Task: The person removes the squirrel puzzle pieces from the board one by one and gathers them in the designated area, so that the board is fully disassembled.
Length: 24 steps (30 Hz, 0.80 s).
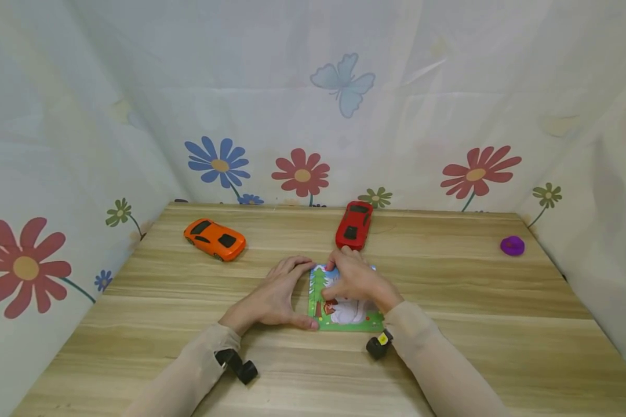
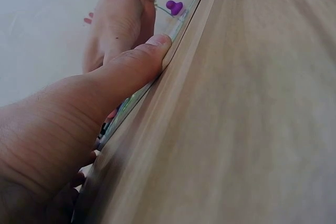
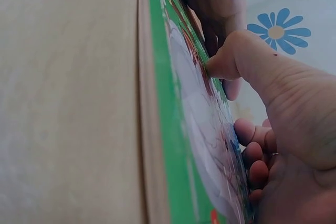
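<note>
Spreading thumb from fingers, left hand (image 1: 272, 297) touches picture board (image 1: 346, 313).

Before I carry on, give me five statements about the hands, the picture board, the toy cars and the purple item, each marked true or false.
1. The left hand is at the left side of the picture board. True.
2. The orange car is left of the red car in the head view. True.
3. The right hand is resting on the orange car. False: it is over the picture board.
4. The purple item is at the left end of the table. False: it is near the right edge.
5. The red car is beyond the picture board, toward the back of the table. True.
</note>
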Tool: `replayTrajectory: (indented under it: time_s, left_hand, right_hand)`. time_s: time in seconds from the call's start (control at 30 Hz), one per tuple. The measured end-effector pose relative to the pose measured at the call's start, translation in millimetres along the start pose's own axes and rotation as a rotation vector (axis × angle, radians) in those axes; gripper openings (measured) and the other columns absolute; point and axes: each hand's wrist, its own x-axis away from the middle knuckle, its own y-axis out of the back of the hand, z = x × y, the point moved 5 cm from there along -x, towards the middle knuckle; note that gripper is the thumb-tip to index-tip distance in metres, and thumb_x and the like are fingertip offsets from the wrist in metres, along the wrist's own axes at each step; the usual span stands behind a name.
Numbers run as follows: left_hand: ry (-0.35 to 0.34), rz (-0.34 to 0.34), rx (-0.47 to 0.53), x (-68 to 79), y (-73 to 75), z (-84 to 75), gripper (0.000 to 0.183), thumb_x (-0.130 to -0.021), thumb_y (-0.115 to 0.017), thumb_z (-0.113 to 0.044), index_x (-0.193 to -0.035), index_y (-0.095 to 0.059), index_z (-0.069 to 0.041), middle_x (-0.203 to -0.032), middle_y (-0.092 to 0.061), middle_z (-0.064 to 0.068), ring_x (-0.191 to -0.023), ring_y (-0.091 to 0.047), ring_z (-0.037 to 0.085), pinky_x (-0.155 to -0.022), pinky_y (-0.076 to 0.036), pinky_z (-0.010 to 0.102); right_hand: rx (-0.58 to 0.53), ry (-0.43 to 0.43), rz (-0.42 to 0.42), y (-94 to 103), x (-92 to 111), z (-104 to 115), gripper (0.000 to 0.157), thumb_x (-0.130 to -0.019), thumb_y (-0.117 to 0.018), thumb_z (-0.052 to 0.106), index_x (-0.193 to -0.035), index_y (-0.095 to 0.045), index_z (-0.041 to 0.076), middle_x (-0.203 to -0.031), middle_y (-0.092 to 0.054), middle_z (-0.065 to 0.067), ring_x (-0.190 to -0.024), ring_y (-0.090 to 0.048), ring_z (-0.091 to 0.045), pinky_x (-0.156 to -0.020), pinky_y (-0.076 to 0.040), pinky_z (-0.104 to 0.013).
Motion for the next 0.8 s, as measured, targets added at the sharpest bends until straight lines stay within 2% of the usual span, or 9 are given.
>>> replayTrajectory:
  time_s: [0.8]
  left_hand:
    - [-0.008,-0.004,-0.007,1.3,2.8,-3.6,0.134,-0.07,-0.094,-0.079,-0.172,-0.038,-0.011,-0.176,-0.034,0.007,-0.164,-0.028,0.032,-0.134,-0.025,0.063]
  right_hand:
    - [-0.041,-0.017,0.02,1.8,0.4,0.7,0.054,-0.076,-0.086,0.028,-0.12,-0.059,0.012,-0.116,-0.053,-0.006,-0.109,-0.046,-0.027,-0.092,-0.036,-0.044]
